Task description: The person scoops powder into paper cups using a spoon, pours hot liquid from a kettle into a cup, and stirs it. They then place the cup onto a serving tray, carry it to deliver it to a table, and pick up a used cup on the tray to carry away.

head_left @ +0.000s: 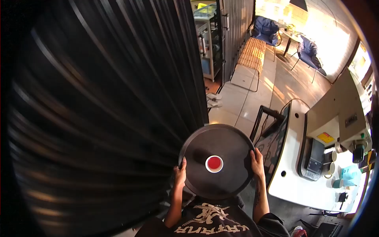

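Observation:
A round black serving tray [197, 146] is held level in front of my chest. Near its middle stands a small white cup [214, 164] with red contents. My left hand [181, 172] grips the tray's left rim, thumb on top. On the opposite rim my right hand [256, 162] holds on in the same way, thumb over the edge. The fingers of both hands are partly hidden beneath the tray.
Dark corrugated wall [106, 118] runs close along my left. At right, a white counter [286, 158] carries a large machine [335, 114] and several cups. Ahead are an open doorway, a wicker bench [250, 55], blue chairs [265, 29] and a small round table [291, 36].

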A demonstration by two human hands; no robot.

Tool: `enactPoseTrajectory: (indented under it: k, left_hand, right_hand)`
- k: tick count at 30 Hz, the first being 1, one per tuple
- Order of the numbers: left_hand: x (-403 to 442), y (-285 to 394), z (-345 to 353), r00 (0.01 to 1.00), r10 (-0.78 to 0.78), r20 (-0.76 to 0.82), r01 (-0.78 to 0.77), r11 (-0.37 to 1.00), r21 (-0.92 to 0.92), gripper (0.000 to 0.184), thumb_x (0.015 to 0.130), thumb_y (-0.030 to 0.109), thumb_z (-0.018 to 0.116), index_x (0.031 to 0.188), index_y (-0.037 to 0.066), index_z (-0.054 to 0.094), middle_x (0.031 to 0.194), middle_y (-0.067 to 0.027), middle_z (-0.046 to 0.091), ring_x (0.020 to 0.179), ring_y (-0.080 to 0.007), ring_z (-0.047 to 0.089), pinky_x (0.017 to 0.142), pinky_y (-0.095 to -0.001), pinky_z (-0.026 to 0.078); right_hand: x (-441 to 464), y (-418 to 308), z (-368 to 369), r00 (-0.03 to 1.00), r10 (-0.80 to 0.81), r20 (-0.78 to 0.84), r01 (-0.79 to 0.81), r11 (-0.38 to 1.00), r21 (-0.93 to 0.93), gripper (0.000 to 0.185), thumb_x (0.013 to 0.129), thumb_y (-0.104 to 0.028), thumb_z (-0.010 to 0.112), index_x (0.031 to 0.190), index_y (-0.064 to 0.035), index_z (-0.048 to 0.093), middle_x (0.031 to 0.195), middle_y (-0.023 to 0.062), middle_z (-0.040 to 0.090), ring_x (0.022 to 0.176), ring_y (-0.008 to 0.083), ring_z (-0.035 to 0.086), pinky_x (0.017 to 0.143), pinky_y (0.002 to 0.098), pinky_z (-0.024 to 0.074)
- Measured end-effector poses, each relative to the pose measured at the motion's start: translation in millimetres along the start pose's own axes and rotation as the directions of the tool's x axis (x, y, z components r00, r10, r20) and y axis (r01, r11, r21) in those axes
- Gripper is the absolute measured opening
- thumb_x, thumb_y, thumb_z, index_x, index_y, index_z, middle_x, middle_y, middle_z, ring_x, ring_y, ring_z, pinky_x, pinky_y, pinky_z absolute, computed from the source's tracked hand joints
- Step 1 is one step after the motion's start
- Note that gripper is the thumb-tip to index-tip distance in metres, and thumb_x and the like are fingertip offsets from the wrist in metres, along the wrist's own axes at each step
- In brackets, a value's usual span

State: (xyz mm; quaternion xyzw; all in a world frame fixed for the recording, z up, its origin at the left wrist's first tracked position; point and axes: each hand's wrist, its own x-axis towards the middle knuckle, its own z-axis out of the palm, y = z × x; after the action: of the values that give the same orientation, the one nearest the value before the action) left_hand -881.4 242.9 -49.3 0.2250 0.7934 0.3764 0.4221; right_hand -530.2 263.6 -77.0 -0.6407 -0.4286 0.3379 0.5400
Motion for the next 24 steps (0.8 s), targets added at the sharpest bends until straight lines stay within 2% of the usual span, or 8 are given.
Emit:
enactPoseTrajectory:
  k: [2, 3, 5, 12, 14, 16, 20, 24]
  left_hand:
    - [15, 54, 10, 0.971, 0.089, 0.222, -0.084, 0.996, -0.032, 0.08, 0.089, 0.061, 0.065, 0.128, -0.008, 0.053, 0.128, -0.0192, 0.06, 0.121, -0.0262, 0.056, 0.103, -0.037, 0.042]
    - [30, 62, 19, 0.967, 0.091, 0.24, -0.09, 0.996, -0.015, 0.08, 0.089, 0.061, 0.065, 0.128, -0.008, 0.053, 0.128, -0.0192, 0.06, 0.121, -0.0262, 0.056, 0.103, -0.037, 0.042]
    - [65, 65, 45, 0.962, 0.212, 0.174, -0.201, 0.976, -0.079, 0.074, 0.09, 0.061, 0.064, 0.115, -0.009, 0.06, 0.116, -0.0169, 0.064, 0.11, -0.0231, 0.06, 0.095, -0.0356, 0.046]
    - [105, 171, 111, 0.947, 0.078, 0.313, -0.124, 0.984, 0.13, 0.057, 0.095, 0.05, 0.064, 0.113, -0.004, 0.067, 0.112, -0.0106, 0.068, 0.105, -0.0188, 0.061, 0.091, -0.0351, 0.047]
    - [124, 182, 135, 0.871, 0.317, 0.375, -0.302, 0.948, -0.1, 0.048, 0.098, 0.045, 0.062, 0.076, 0.002, 0.062, 0.073, 0.0031, 0.052, 0.073, -0.0066, 0.045, 0.064, -0.0299, 0.041]
    - [153, 188, 160, 0.836, 0.321, 0.446, -0.309, 0.946, -0.101, 0.047, 0.099, 0.042, 0.061, 0.075, 0.002, 0.062, 0.071, 0.0052, 0.05, 0.071, -0.0053, 0.043, 0.061, -0.0291, 0.038]
    - [198, 228, 201, 0.777, 0.216, 0.591, -0.273, 0.962, 0.008, 0.047, 0.1, 0.038, 0.061, 0.068, 0.004, 0.059, 0.067, 0.0089, 0.044, 0.066, -0.0036, 0.038, 0.056, -0.0293, 0.031]
    - [224, 268, 256, 0.735, 0.295, 0.611, -0.317, 0.946, -0.075, 0.05, 0.099, 0.039, 0.062, 0.063, 0.005, 0.051, 0.064, 0.0085, 0.04, 0.064, -0.0042, 0.037, 0.055, -0.0304, 0.029]
  right_hand:
    - [34, -23, 2, 0.998, 0.009, 0.068, -0.01, 1.0, 0.012, 0.029, 0.105, -0.022, 0.052, 0.115, 0.0048, 0.057, 0.094, 0.0012, 0.06, 0.09, 0.0083, 0.051, 0.08, 0.0231, 0.0431]
    - [44, -32, 4, 0.987, 0.028, 0.157, -0.031, 0.999, 0.019, 0.026, 0.106, -0.021, 0.051, 0.111, 0.004, 0.058, 0.088, -0.0004, 0.057, 0.084, 0.007, 0.048, 0.075, 0.0226, 0.0423]
    - [63, -32, 12, 0.995, 0.0, 0.096, -0.004, 0.999, 0.037, 0.025, 0.106, -0.021, 0.051, 0.109, 0.003, 0.058, 0.086, -0.0009, 0.056, 0.083, 0.0062, 0.047, 0.073, 0.022, 0.041]
    - [117, -48, 17, 0.991, 0.125, -0.048, -0.125, 0.992, 0.013, 0.025, 0.105, -0.02, 0.051, 0.104, 0.0046, 0.055, 0.091, 0.0049, 0.059, 0.088, 0.0106, 0.05, 0.079, 0.0262, 0.0425]
    - [131, -40, 19, 0.988, 0.12, -0.096, -0.117, 0.992, 0.038, 0.024, 0.105, -0.019, 0.051, 0.102, 0.0041, 0.055, 0.088, 0.0035, 0.058, 0.085, 0.0092, 0.049, 0.076, 0.0255, 0.042]
    - [148, -30, 23, 0.981, 0.103, -0.162, -0.092, 0.993, 0.074, 0.021, 0.105, -0.018, 0.052, 0.101, 0.0016, 0.059, 0.081, -0.004, 0.054, 0.076, 0.0038, 0.045, 0.066, 0.021, 0.0382]
    - [185, -40, 30, 0.955, 0.136, -0.263, -0.108, 0.987, 0.119, 0.018, 0.104, -0.016, 0.053, 0.1, 0.0006, 0.06, 0.08, -0.005, 0.055, 0.074, 0.0034, 0.045, 0.064, 0.0215, 0.0385]
    - [231, -30, 34, 0.926, 0.115, -0.359, -0.079, 0.99, 0.114, 0.018, 0.104, -0.015, 0.052, 0.096, 0.0002, 0.059, 0.081, -0.0034, 0.056, 0.075, 0.0039, 0.048, 0.066, 0.0213, 0.0403]
